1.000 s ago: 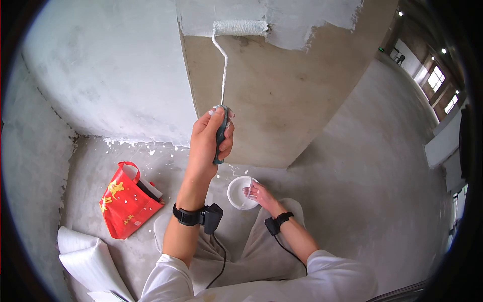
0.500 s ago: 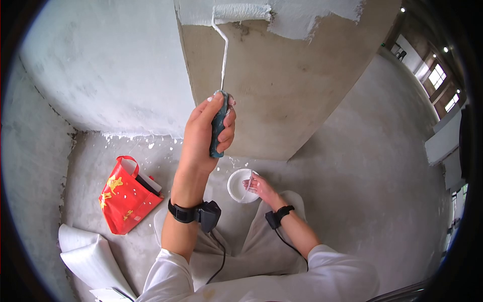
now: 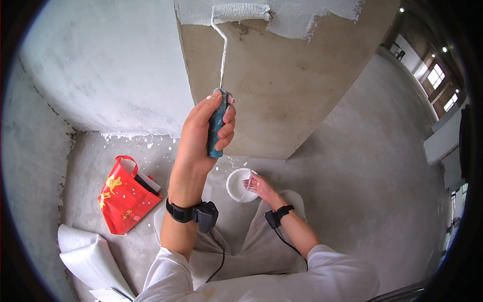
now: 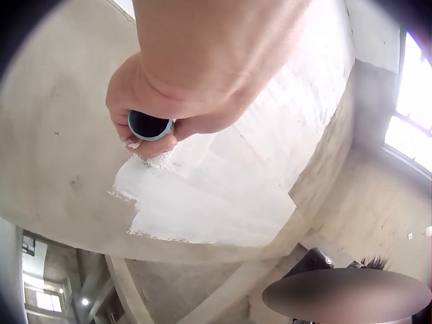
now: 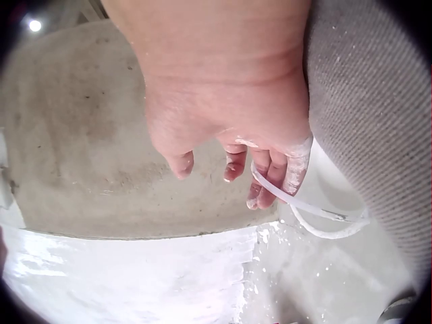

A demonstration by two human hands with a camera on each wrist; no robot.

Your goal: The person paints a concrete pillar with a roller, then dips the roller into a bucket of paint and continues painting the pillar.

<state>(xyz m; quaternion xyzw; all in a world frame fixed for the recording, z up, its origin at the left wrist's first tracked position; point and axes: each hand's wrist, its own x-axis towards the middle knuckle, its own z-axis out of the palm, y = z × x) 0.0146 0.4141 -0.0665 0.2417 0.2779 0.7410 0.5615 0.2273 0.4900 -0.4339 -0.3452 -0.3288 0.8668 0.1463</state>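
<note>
My left hand (image 3: 197,132) grips the blue-green handle (image 3: 216,128) of a paint roller, thumb lying along its top. The white-coated roller sleeve (image 3: 242,12) lies against the wall at the lower edge of the fresh white paint (image 3: 312,15). In the left wrist view the handle's hollow end (image 4: 150,125) pokes out below the curled fingers. Low by the right knee, my right hand (image 3: 262,188) has its fingers hooked through the thin plastic handle (image 5: 297,201) of a white bucket (image 3: 231,195). White paint smears those fingers (image 5: 297,169).
Bare brown wall (image 3: 271,100) spreads below the paint. A red bag (image 3: 128,204) stands on the floor at left, with a folded white sheet (image 3: 93,256) nearer the body. White splashes dot the concrete floor (image 3: 372,166) along the wall's foot.
The roller and left hand appear higher in the head view than one second ago, while the whole scene also shifted up slightly. Over the last half second hardly anything differs.
</note>
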